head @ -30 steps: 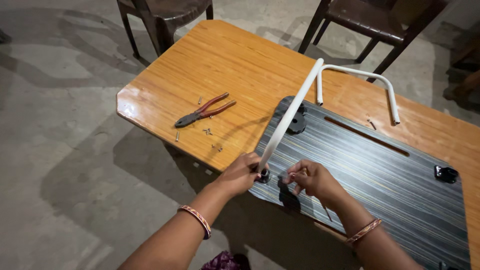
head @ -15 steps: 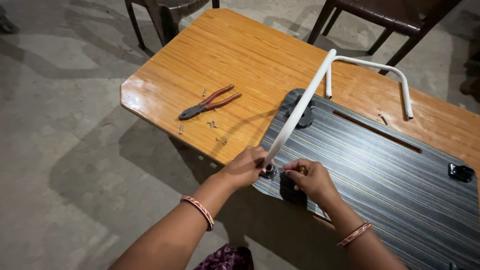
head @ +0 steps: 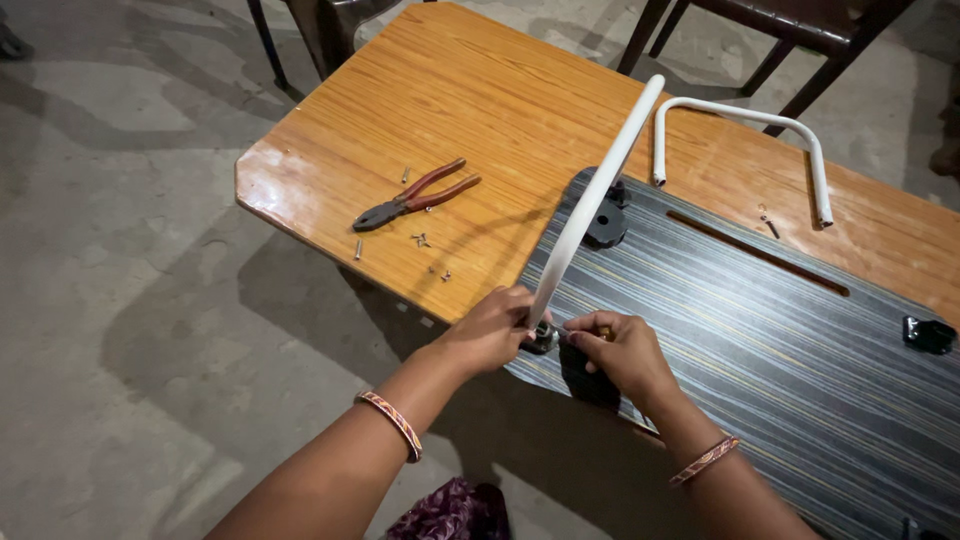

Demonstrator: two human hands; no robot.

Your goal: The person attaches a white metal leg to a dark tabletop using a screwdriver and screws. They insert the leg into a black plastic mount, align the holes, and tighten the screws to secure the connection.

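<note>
red-handled pliers and loose screws on the wooden table — chairs behind.

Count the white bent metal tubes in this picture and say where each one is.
2. One white tube rises slanted from the striped board, its lower end held by the left hand. The other tube lies flat on the wooden table beyond the board.

Orange wooden table, striped grey board, red-handled pliers, loose screws, bent white tube
</note>
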